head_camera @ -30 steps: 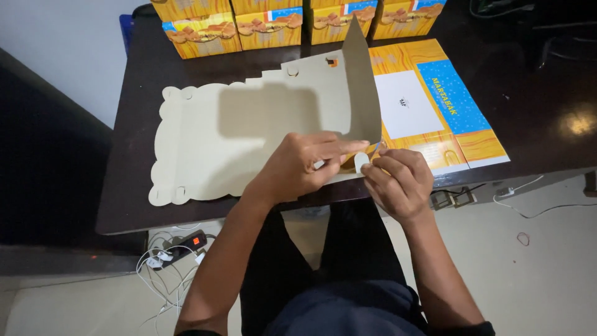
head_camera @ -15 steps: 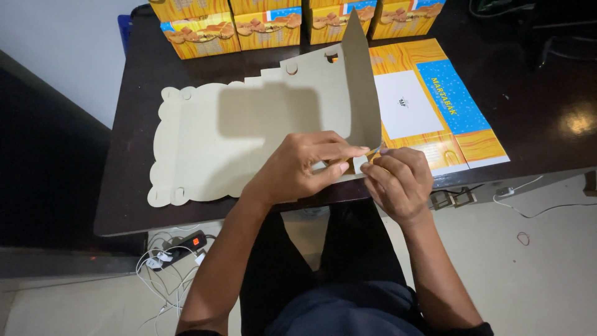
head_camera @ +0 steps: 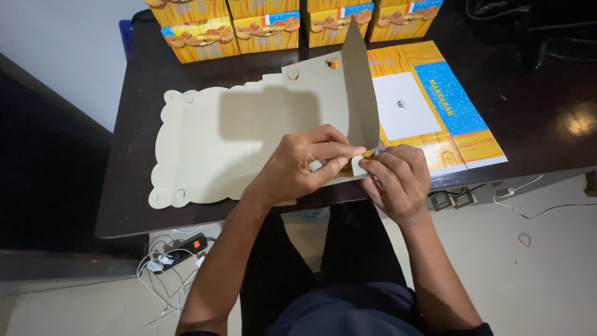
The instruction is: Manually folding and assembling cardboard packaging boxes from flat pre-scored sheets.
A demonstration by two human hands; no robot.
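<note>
Pinching a small tab at the near edge of the cardboard box blank [head_camera: 249, 137], both hands meet right at the foot of its raised side flap [head_camera: 359, 87]. Left hand [head_camera: 298, 167] lies over the blank; right hand [head_camera: 398, 180] grips just right of the flap. Blank's long axis runs left from the pinch.

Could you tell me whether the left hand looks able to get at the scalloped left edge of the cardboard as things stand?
Probably yes: the left hand lies on the cardboard, and nothing sits between it and that edge.

Dim room; glare on table [head_camera: 575, 121], edges maybe warped.
</note>
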